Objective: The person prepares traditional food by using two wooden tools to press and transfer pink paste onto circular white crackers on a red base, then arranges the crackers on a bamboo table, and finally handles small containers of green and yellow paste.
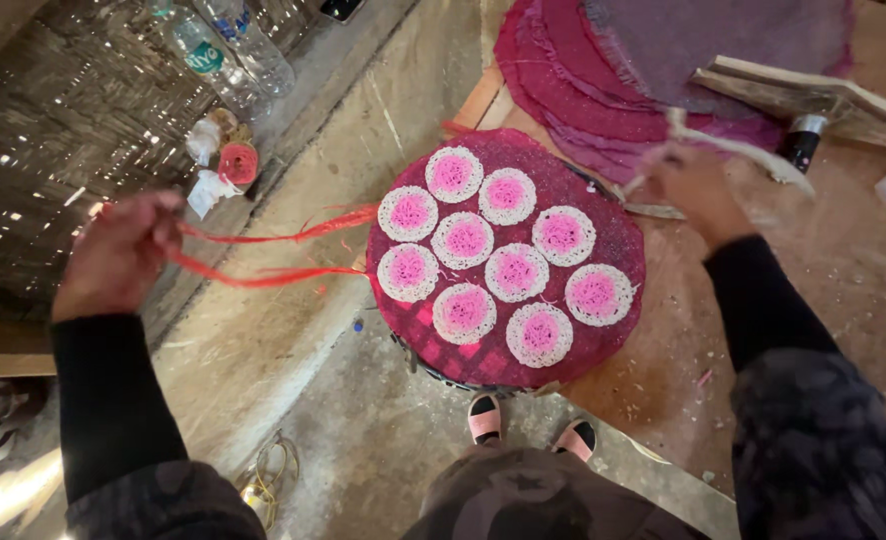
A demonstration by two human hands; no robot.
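The left hand (118, 255) is closed tight on two thin red plastic strings (263, 255), pulled taut from the left edge of the round dark-red tray (618, 235) carrying nine pink-centred white noodle discs (515, 272), seemingly to bind it, while the right hand (691, 185), beyond the tray's upper right edge, pinches a pale strip (738, 148).

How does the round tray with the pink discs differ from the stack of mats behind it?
The round tray carries nine white-rimmed pink discs; the stack of mats carries none, only a greyish mat on top. The round tray shows whole; the stack of mats runs off the top edge and lies partly under a wooden piece. Red string runs from the round tray to the left hand, none from the stack. Both are round and deep pink.
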